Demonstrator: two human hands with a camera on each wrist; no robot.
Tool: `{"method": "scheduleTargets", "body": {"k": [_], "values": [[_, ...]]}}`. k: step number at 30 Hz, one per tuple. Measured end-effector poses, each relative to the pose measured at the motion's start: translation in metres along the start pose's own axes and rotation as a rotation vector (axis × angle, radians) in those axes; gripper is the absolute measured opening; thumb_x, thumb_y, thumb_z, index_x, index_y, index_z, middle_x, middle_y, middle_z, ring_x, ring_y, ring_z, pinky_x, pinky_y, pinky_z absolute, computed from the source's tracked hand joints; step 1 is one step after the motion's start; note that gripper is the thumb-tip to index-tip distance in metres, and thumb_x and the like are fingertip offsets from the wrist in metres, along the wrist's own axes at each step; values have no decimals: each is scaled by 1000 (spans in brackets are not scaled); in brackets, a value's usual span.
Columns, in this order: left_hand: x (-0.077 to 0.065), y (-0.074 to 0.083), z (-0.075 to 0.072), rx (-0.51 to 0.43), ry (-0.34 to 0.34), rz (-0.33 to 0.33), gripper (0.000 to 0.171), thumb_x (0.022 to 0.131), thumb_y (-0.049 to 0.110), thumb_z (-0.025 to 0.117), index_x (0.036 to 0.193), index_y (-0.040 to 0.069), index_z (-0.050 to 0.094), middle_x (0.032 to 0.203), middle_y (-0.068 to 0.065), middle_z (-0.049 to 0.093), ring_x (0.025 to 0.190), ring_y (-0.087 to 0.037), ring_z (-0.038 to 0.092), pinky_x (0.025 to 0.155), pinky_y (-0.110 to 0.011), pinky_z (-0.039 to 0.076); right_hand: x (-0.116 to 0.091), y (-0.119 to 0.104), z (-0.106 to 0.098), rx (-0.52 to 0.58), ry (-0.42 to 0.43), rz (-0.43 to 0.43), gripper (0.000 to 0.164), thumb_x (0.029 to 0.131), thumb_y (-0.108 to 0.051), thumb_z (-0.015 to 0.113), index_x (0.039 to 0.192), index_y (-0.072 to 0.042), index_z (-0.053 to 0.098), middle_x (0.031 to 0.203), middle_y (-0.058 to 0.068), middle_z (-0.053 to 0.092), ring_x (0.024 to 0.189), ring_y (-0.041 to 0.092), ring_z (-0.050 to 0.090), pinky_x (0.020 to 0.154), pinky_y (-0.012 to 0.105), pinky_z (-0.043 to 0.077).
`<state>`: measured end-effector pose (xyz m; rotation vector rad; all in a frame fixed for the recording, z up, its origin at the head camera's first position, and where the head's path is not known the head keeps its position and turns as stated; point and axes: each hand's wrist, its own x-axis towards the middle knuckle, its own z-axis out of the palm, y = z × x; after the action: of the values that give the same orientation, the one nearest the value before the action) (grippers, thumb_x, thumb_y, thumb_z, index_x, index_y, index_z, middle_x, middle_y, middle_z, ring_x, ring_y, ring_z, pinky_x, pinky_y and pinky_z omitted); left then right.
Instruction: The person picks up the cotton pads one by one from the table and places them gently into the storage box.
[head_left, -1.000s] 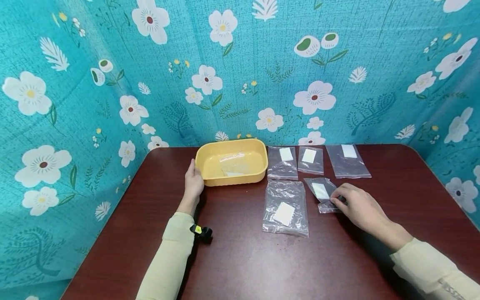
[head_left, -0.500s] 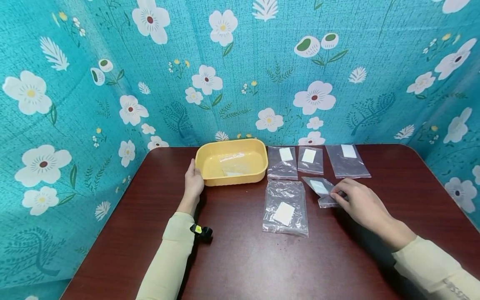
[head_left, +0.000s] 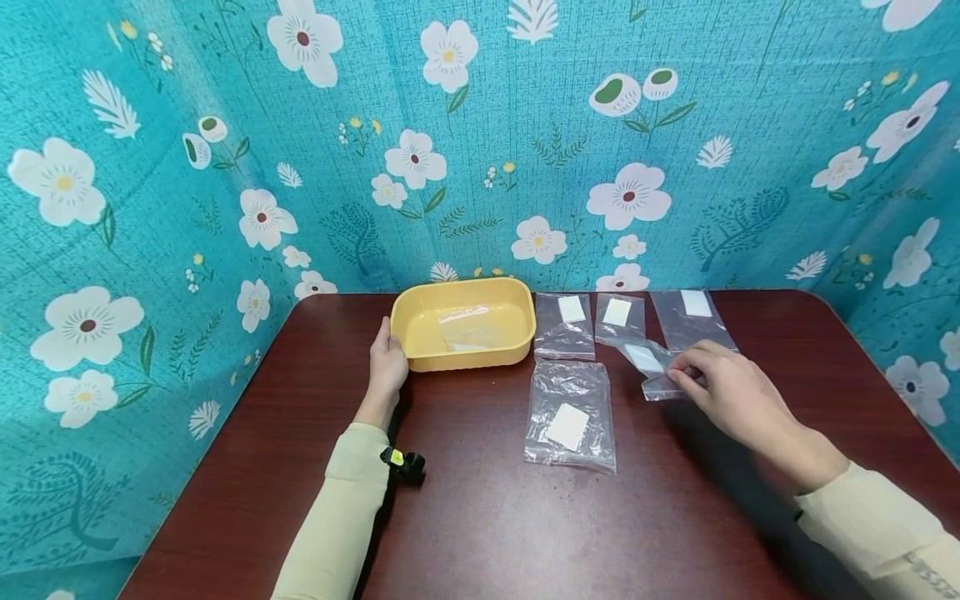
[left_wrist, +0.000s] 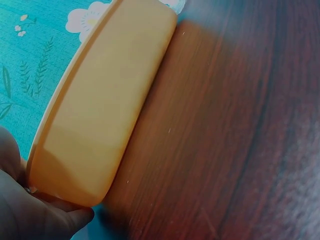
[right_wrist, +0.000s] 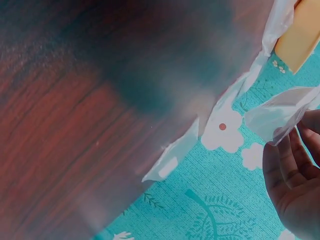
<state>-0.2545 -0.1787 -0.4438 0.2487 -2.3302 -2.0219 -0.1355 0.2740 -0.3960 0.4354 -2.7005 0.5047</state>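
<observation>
A shallow yellow plastic basin [head_left: 465, 362] stands at the back of the table, left of centre. My left hand [head_left: 387, 367] grips its left end, and the left wrist view shows fingertips [left_wrist: 80, 218] against the basin's lower end. Inside the basin lies a clear plastic bag [head_left: 472, 327]. My right hand [head_left: 738, 396] pinches one edge of a small clear zip bag [head_left: 645, 358] with a white label, raised off the table. That raised bag is tilted and partly folded, as the right wrist view also shows.
Three clear bags lie along the back edge: a left one [head_left: 564, 337], a small middle one [head_left: 621, 333] and a right one [head_left: 678, 333]. A larger crinkled zip bag [head_left: 585, 387] lies in front of them. A flowered blue curtain [head_left: 480, 167] hangs behind the dark table [head_left: 480, 517].
My right hand has lifted the small zip bag off the table and moved it slightly farther back, towards the back row. My left hand and the basin have stayed in place.
</observation>
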Motion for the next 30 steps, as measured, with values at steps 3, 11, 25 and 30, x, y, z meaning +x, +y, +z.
{"method": "scheduleTargets", "body": {"k": [3,11,25,30], "values": [[1,1,-1,-1,3,-6,54,112,14,23,163,13,7,168,-3,6,151,-17,7,121,-34,17,1,0,-2,4,5,4,13,81,-10,84,91,-10,76,89,3,64,71,16,56,58,37,48],[0,1,-2,1,9,-10,54,112,14,23,163,13,7,168,-2,7,152,-17,7,121,-35,16,4,-1,-4,6,10,5,14,80,-9,84,91,-9,76,89,4,65,71,17,55,58,36,49],[-1,2,0,8,20,-20,54,111,13,24,163,14,9,168,-2,8,152,-17,7,121,-35,16,29,-22,4,7,15,-50,10,83,-11,82,91,-11,75,89,4,65,72,18,57,62,39,50],[-1,2,1,8,25,-14,54,111,13,24,163,14,9,168,-2,9,152,-18,8,121,-36,15,48,-34,12,28,29,-108,5,87,-10,78,89,-11,74,86,2,62,72,17,58,63,40,50]]}}
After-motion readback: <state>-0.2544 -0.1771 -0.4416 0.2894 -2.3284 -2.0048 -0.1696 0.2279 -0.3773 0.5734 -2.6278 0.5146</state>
